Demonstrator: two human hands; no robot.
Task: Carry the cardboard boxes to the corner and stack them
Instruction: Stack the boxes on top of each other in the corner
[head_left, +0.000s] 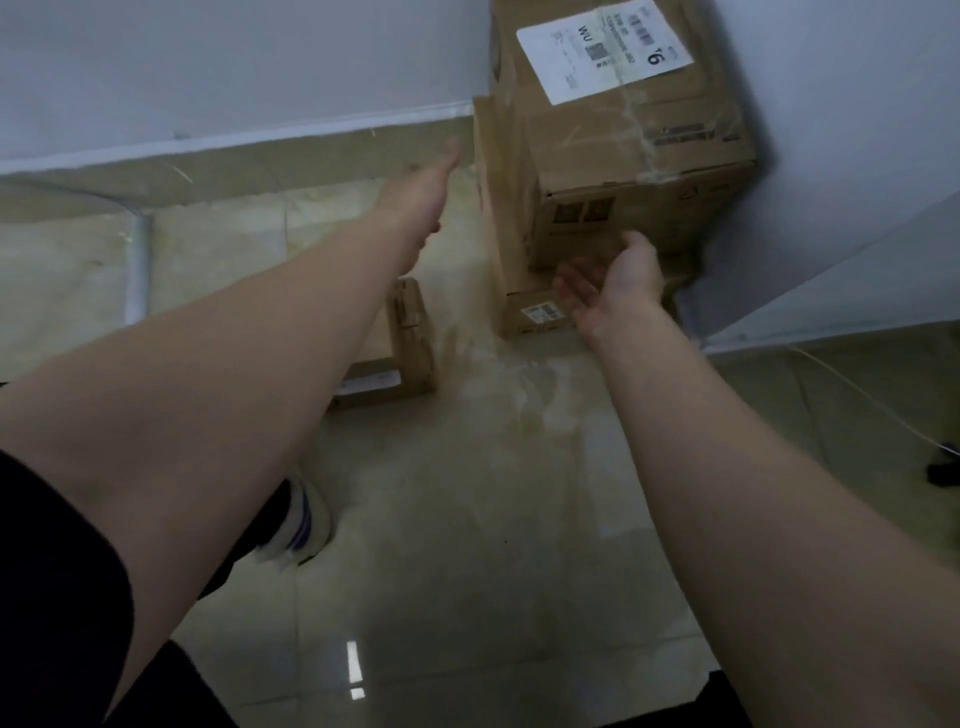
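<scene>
Glossy tiled floor (467, 519) meeting two pale walls at a corner, just beyond both hands. Stack in that corner: top box (634, 130) with a white label (602, 47), sitting on a lower box (498, 218) whose side faces the left hand; a further small labelled face (540, 314) showing at the foot of the stack, directly under the right hand. Top box tilted a little off square to the one beneath, its near end overhanging toward the right hand.

Right hand (618, 283) open, palm up, fingers spread, empty, just below and in front of the near end of the top box; contact cannot be told. Left hand (431, 182) open and flat, empty, stretched past the left side of the stack, near it but apart. Right hand the nearer of the two.

Another small box (410, 343) on the floor below the left forearm, apart from the stack, long axis running away toward the wall. Likely the next to carry, lying nearer the left arm. Shoe (306, 525) visible further back.
</scene>
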